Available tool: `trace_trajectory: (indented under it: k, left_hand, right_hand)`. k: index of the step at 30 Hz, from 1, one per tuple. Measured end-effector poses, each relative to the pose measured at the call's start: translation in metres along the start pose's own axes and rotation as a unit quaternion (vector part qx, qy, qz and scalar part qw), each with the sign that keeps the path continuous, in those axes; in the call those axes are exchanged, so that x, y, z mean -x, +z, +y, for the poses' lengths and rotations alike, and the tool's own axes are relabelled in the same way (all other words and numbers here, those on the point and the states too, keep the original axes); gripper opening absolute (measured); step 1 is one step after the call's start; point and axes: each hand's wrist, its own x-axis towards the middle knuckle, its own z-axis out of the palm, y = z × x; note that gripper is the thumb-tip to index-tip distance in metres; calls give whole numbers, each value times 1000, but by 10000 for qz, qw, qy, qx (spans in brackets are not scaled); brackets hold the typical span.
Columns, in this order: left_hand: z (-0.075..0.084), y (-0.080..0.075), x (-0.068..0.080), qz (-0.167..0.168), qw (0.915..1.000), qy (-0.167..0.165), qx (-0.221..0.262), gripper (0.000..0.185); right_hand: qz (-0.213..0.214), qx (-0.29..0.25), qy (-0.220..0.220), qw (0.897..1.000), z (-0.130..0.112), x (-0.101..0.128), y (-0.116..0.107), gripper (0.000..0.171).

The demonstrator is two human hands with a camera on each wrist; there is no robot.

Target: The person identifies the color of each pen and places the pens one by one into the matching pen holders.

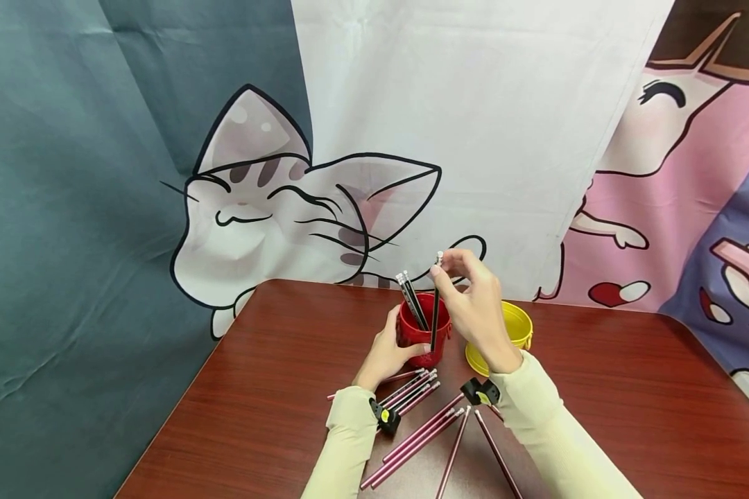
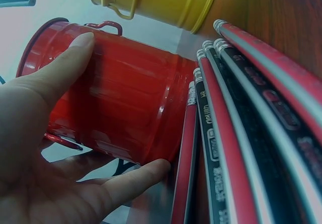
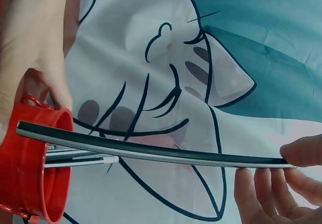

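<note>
My left hand (image 1: 379, 357) holds a small red bucket (image 2: 121, 93) from the side, thumb and fingers spread around its wall. Black pencils (image 1: 415, 305) stand leaning inside it, their eraser ends up. Above the bucket, my right hand (image 1: 479, 301) pinches a black-and-silver pencil (image 3: 151, 152) near its eraser end. The pencil hangs almost upright in the head view, its lower end overlapping the front of the bucket. In the right wrist view that lower end crosses the bucket's rim on the outside.
Right of the red bucket stands a yellow bucket (image 1: 519, 322), partly behind my right hand. Mixed red and black pencils (image 2: 241, 113) lie beside the red bucket's base. More red pencils (image 1: 412, 447) are spread over the brown table (image 1: 274, 388). A cartoon-printed cloth (image 1: 374, 104) hangs behind.
</note>
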Motion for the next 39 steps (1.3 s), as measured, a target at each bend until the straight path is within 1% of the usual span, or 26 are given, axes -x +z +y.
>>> trace_trajectory:
  k: [4,10,13,14,17,20,21,25,28,35,38,39]
  left_hand:
    - [-1,0,0,-29,9999,-29,126,89]
    - [-1,0,0,-59,9996,19,262,87]
    - [13,-5,5,-136,9992,15,373,86]
    - [18,-6,7,-147,9991,34,397,85]
    - [17,-6,7,-125,9994,-3,318,85]
    - [12,-3,5,-63,9995,-16,305,85]
    - [12,-3,5,-62,9995,-37,312,85]
    - [30,-9,13,-133,9991,21,414,83]
    - [34,-11,15,-179,9991,81,379,81]
    - [35,-12,15,-220,9991,95,353,83]
    - [33,-12,13,-219,9990,69,390,85]
    - [29,-11,12,-218,9989,53,409,85]
  right_hand:
    - [92,34,-50,9999,1,-6,3,13]
    - [169,-22,65,9998,1,-12,6,14]
    - [183,-27,132,9997,2,-15,8,15]
    - [192,-32,140,9997,8,-16,10,15]
    - [210,-60,169,9996,26,-20,15,17]
    - [263,-95,126,9995,45,-23,20,19]
    - [275,-100,121,9995,46,-24,20,19]
    - [328,-157,42,9993,48,-25,23,17]
    - [365,-164,5,9992,50,-26,26,16]
    - [348,-76,12,9994,57,-21,31,16]
    - [291,-88,-27,9995,59,-18,33,16]
    - [263,-93,-31,9996,60,-17,33,15]
